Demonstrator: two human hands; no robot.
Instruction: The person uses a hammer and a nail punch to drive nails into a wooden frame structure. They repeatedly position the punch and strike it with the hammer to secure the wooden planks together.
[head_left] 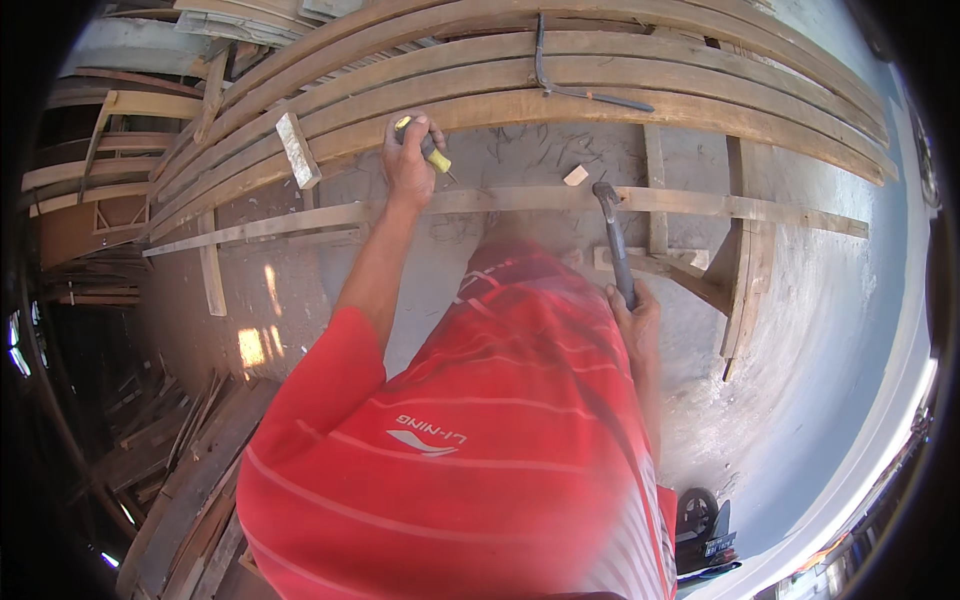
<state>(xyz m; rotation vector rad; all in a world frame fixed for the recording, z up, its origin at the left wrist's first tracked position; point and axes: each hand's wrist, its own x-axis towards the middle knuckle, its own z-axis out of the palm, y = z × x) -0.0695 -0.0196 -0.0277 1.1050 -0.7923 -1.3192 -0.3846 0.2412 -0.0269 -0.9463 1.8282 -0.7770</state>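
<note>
My left hand (410,165), near the front edge of the wooden beams, is closed round a screwdriver (434,157) with a yellow and black handle. Its thin shaft points down to the right. In my right hand (638,318) is a hammer (617,245), gripped low on its dark handle, with the head up by a narrow wooden batten (500,199). That batten runs left to right below the long beams (420,120). A small wood offcut (576,175) shows between the beams and the batten.
A dark L-shaped metal tool (546,80) lies across the beams. A short whitish wood block (296,150) rests across them at left. Wooden supports (745,265) stand at right. Stacked planks (190,490) fill the lower left, and a wheel (697,512) shows at lower right.
</note>
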